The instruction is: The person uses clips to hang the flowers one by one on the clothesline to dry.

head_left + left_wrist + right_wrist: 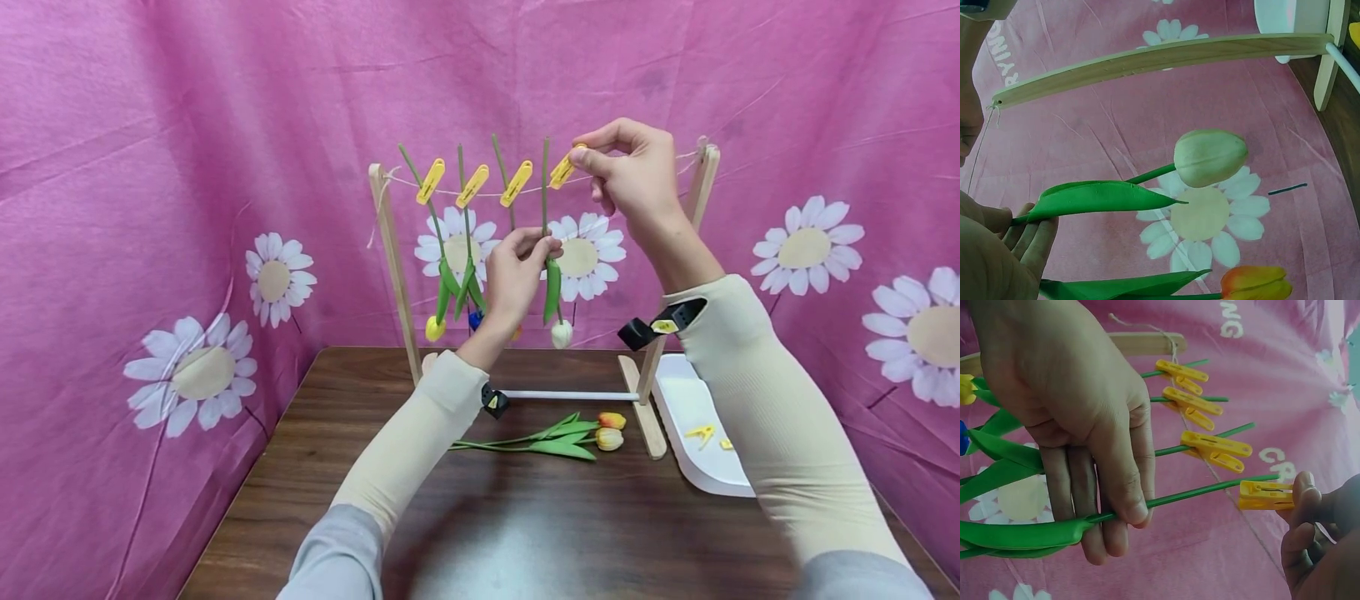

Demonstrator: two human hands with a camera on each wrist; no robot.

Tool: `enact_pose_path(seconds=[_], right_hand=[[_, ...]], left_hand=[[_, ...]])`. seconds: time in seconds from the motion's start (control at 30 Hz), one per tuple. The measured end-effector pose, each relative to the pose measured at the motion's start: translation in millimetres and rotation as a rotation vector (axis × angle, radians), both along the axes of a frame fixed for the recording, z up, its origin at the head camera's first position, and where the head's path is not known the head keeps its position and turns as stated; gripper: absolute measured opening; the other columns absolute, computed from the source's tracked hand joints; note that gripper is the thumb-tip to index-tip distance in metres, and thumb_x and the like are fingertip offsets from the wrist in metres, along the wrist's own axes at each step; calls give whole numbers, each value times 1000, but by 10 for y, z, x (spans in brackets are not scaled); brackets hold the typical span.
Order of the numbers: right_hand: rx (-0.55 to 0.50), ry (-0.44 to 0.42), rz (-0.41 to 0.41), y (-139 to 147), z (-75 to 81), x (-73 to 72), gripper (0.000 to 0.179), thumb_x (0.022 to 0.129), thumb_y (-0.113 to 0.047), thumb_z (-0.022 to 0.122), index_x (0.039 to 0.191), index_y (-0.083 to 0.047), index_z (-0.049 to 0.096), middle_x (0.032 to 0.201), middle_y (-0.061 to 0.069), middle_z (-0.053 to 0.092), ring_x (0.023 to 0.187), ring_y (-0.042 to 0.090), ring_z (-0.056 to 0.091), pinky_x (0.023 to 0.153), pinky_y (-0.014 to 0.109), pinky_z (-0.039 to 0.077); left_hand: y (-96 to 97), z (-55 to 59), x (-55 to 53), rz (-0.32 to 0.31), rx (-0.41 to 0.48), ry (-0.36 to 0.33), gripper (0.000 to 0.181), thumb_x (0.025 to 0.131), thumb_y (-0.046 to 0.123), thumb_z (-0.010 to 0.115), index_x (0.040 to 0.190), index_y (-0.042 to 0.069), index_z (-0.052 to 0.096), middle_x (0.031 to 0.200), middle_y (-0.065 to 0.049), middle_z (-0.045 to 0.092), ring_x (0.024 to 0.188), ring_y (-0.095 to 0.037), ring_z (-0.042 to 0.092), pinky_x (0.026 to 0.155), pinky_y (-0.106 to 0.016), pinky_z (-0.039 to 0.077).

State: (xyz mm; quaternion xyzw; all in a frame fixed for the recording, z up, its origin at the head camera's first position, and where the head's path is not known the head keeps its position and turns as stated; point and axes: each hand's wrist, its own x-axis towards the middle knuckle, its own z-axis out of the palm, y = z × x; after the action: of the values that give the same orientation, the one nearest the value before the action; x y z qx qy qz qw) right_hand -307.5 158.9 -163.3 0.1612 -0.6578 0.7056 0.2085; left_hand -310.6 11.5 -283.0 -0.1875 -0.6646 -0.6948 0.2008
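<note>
My left hand [516, 271] pinches the stem of a white tulip [562, 334], which hangs head down with its stem upright against the string [487, 194]. Up at the right, my right hand [633, 167] grips a yellow clothespin [564, 169] between thumb and finger. In the right wrist view that clothespin [1266, 495] is beside the stem's upper end, near the string. To the left, yellow clothespins [472, 187] hold three more tulips upside down: a yellow one [435, 328], a blue one [476, 319] and an orange one [1257, 283].
A wooden frame [393, 275] carries the string, with a white bar [570, 396] low across it. Two tulips [611, 429] lie on the brown table [525, 517]. At the right stands a white tray [690, 475] with yellow clothespins [701, 435] in it. Behind hangs a pink flowered cloth [315, 100].
</note>
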Motion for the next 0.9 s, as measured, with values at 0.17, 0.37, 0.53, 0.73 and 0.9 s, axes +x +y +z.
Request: enact_pose_path(seconds=[0.17,0.37,0.53,0.73,0.9], right_hand=[[-10,-68,33,-45,-41,-57,9,89,0,84,87,-7,80,71,0,76,35,9,49,31,21,33],[-3,-105,60,-80,-81,-53,5,92,-1,82,92,-5,79,76,1,79,33,10,49,31,21,34],[111,-130,54,-54,-84,-48,22,95,-9,82,115,-2,77,87,-1,81,35,11,53,33,22,37],[185,-125,49,-25,-108,-44,36,97,-18,81,129,-4,74,100,-4,81,40,13,61,36,24,46],[163,-70,30,-13,-142,-28,34,99,-22,79,127,-3,74,107,1,79,44,14,65,37,24,48]], left_hand=[[-8,7,-17,32,-42,4,16,106,8,66,116,-2,74,104,-17,82,96,-26,81,85,-29,66],[-2,29,-9,38,-57,11,16,106,7,65,116,-3,74,103,-18,82,95,-26,81,89,-39,66],[-6,45,-17,37,-47,6,15,105,6,66,116,-3,74,103,-18,82,95,-27,81,87,-33,66],[-20,43,-14,39,-61,-15,18,106,7,66,120,-3,72,106,-18,81,97,-26,81,91,-41,66],[-43,36,8,50,-93,-29,22,106,10,67,124,-1,71,108,-15,82,100,-23,81,93,-39,65]])
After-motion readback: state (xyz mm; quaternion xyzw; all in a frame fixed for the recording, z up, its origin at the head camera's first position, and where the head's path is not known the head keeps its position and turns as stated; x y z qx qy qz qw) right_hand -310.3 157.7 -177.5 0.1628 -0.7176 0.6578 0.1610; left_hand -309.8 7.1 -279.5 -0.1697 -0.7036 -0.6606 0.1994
